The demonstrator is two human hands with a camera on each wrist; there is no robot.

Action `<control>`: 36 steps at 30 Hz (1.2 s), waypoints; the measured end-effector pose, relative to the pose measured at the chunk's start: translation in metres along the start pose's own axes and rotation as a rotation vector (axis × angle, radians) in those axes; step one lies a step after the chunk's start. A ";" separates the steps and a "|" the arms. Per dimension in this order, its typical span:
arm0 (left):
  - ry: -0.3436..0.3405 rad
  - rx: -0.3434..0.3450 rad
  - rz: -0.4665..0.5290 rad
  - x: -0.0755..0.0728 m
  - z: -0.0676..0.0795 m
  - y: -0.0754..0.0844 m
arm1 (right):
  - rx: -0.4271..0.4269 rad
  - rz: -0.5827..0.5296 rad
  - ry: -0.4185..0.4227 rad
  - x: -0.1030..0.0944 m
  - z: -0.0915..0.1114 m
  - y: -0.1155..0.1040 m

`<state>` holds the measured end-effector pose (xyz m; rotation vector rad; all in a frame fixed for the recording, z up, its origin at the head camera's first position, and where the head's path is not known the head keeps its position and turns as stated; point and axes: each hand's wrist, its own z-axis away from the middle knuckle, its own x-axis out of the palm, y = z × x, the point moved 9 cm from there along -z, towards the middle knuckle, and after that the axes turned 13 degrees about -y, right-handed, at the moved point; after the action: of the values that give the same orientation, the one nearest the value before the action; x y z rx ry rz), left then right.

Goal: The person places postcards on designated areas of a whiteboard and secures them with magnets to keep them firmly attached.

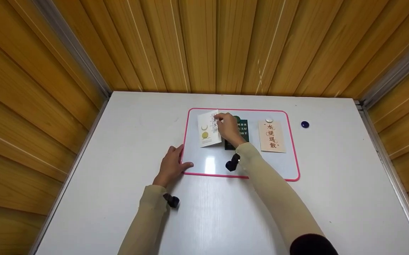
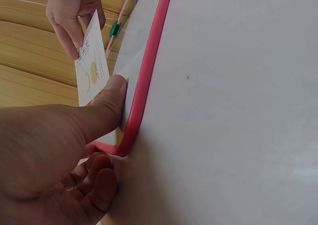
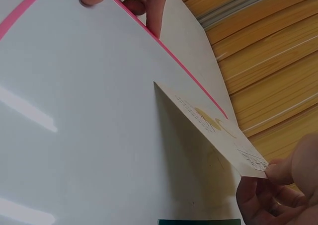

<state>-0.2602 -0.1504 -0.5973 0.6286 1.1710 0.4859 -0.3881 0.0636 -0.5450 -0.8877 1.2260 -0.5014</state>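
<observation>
My right hand [image 1: 229, 126] pinches a white card [image 1: 208, 136] by its upper right edge, between thumb and fingers. Printed on the card are dark characters and gold shapes; it is tilted, part of it raised off the whiteboard [image 1: 204, 163]. At the board's lower left corner, my left hand [image 1: 171, 163] holds the pink rim [image 2: 145, 81], thumb on top and fingers along the outer side. Partly hidden behind the right hand lies a dark green card [image 1: 243, 132] with a green round magnet [image 1: 237, 118] at its top.
On the board's right side lies a beige card [image 1: 272, 138] with red-brown characters, a white round magnet [image 1: 269, 120] at its top edge. A dark blue round magnet [image 1: 305, 124] sits on the white table [image 1: 339, 184] beyond the board. Wood-patterned walls [image 1: 197, 46] enclose the table.
</observation>
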 end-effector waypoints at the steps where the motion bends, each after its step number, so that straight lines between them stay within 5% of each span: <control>1: 0.000 0.002 -0.005 0.000 0.000 0.000 | -0.001 0.004 -0.001 0.000 0.000 0.000; 20: 0.002 -0.024 -0.009 0.003 -0.002 -0.001 | 0.020 0.009 -0.018 0.006 -0.004 0.005; 36: 0.005 -0.009 -0.018 0.000 -0.002 -0.001 | 0.057 0.119 -0.144 0.018 0.002 0.000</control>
<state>-0.2616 -0.1508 -0.5986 0.6093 1.1773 0.4776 -0.3806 0.0511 -0.5551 -0.7844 1.1199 -0.3689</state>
